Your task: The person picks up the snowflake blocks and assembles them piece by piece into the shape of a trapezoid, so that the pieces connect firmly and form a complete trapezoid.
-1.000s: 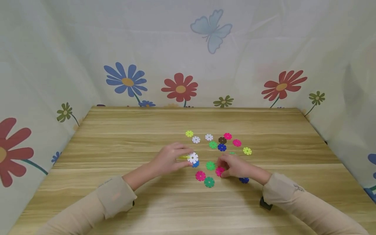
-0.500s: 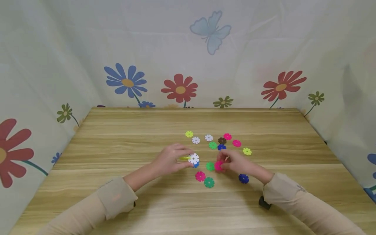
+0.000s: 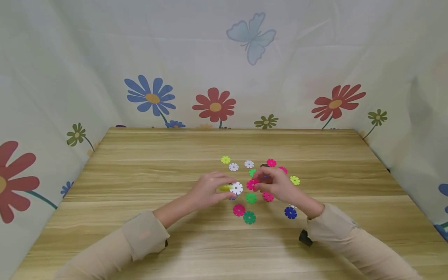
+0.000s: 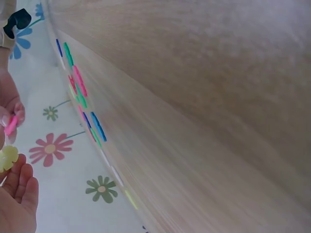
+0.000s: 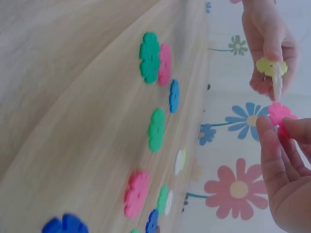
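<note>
My left hand [image 3: 209, 190] pinches a yellow notched plastic disc [image 5: 265, 66] and a white notched disc [image 3: 237, 188]. In the right wrist view the white one crosses the yellow one at an angle, seemingly slotted together. My right hand [image 3: 281, 187] pinches a pink notched disc [image 3: 251, 184] between thumb and fingers, raised above the table. That pink disc faces the white one with a small gap between them. Under the left fingertips a blue disc [image 3: 232, 198] is partly covered. A green disc [image 3: 251, 198] and another pink disc [image 3: 268, 197] lie below the right hand.
More notched discs lie on the wooden table [image 3: 157, 155]: a dark green one [image 3: 249, 217], a dark blue one [image 3: 290, 212], a yellow one [image 3: 295, 180] and several behind the hands. A flower-print curtain [image 3: 297, 70] surrounds the table. Black wrist gear [image 3: 305, 238] shows below the right cuff.
My right hand has lifted the pink disc off the table and brought it up and left, near the white disc. My left hand has shifted slightly right with its discs.
</note>
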`<state>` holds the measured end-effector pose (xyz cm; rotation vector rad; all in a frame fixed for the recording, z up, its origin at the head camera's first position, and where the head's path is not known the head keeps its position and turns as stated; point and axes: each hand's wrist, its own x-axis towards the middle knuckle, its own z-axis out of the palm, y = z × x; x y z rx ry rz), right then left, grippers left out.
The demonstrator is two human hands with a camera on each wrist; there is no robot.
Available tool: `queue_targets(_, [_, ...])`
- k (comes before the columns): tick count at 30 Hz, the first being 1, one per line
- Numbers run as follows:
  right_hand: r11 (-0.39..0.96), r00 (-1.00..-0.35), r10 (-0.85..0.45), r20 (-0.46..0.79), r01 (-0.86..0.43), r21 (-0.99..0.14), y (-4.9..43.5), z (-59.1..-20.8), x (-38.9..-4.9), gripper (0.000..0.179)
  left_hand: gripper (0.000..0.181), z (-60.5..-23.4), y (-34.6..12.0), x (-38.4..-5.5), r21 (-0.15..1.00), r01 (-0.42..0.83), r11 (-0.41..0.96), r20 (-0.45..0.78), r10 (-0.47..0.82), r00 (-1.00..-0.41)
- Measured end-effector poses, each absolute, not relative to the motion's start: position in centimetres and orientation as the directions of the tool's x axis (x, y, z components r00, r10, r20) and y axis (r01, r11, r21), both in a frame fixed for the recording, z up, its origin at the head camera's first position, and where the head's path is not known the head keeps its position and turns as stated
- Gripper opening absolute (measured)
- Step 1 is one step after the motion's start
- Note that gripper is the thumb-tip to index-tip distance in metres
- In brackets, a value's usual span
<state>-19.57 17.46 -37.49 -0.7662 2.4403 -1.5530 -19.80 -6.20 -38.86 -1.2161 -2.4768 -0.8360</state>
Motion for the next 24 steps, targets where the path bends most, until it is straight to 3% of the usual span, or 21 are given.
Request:
queue_targets(8, [0.341,-0.861,-0.486,0.152,-0.347,-0.874,16.7,-37.0,-18.9,0.012,0.037,-38.8,-6.1,-19.7,0.438,0.737,0.514,0.409,0.616,-0.673])
queue_targets(24, [0.283,-0.816,-0.497,0.296,-0.474,-0.834,15.7,-37.3,-18.4,0.010,0.038,-38.7,-6.1,-19.6,0.496,0.745,0.445,0.432,0.619,-0.657])
